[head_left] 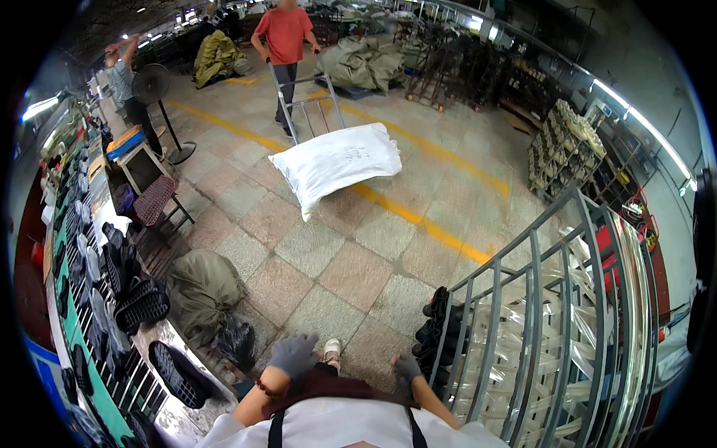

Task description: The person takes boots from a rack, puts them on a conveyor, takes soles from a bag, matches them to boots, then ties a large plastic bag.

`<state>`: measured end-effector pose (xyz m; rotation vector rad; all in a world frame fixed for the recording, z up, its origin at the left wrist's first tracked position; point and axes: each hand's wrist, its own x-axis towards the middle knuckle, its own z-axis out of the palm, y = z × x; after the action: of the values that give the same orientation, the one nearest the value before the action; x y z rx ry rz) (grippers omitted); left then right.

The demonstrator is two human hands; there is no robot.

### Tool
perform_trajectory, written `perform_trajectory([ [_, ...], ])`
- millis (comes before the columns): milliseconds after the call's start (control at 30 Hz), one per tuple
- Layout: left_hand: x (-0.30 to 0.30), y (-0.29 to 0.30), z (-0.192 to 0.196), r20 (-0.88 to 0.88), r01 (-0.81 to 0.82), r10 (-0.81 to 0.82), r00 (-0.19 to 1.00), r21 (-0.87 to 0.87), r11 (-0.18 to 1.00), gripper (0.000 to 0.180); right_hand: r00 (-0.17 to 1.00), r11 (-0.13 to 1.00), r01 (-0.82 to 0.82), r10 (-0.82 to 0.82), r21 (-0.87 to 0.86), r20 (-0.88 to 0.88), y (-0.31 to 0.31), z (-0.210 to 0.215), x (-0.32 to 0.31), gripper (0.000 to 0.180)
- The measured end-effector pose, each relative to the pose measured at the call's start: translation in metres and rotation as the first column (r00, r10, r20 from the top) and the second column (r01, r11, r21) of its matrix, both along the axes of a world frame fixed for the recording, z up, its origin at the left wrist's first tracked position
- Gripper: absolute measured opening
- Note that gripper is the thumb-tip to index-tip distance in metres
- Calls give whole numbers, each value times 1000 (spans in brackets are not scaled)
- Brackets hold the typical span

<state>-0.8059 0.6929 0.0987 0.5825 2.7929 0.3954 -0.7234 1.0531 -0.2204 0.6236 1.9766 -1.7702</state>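
My left hand (293, 356), in a grey glove with a beaded bracelet at the wrist, is held in front of my waist with its fingers apart and nothing visible in it. Nearest to it are a black plastic bag (236, 342) and a shoe sole (178, 373) at the bench edge. My right hand (408, 369), also gloved in grey, hangs beside the dark shoes (432, 328) at the rack's edge. Its fingers are mostly hidden, and I cannot tell whether it touches them.
A person (285, 37) in a red shirt stands behind a hand truck (287, 97) bearing a white sack (340, 160). A metal rack (529, 328) stands at right, a conveyor of shoes (89, 291) at left. An olive sack (203, 287), stool (155, 201) and fan (151, 84) stand along it.
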Motion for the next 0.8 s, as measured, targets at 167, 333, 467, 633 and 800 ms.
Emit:
perform_trajectory([
  [167, -100, 30, -12, -124, 117, -103, 987, 109, 987, 44, 922, 929, 360, -340, -85, 185, 1, 70, -116, 10],
  [333, -185, 57, -26, -4, 120, -120, 993, 61, 991, 44, 845, 880, 474, -446, -27, 296, 39, 43, -174, 10],
  [467, -270, 87, -36, -4, 89, -89, 996, 62, 994, 44, 719, 810, 579, -559, 89, 413, 96, 13, -256, 10],
  [633, -390, 148, -70, 45, 76, -77, 996, 23, 997, 46, 548, 656, 753, -666, 49, 506, 186, -65, -401, 17],
  [800, -496, 216, -122, 281, 6, 28, 959, -118, 993, 45, 738, 847, 506, -524, 164, 426, 241, -108, -588, 63],
])
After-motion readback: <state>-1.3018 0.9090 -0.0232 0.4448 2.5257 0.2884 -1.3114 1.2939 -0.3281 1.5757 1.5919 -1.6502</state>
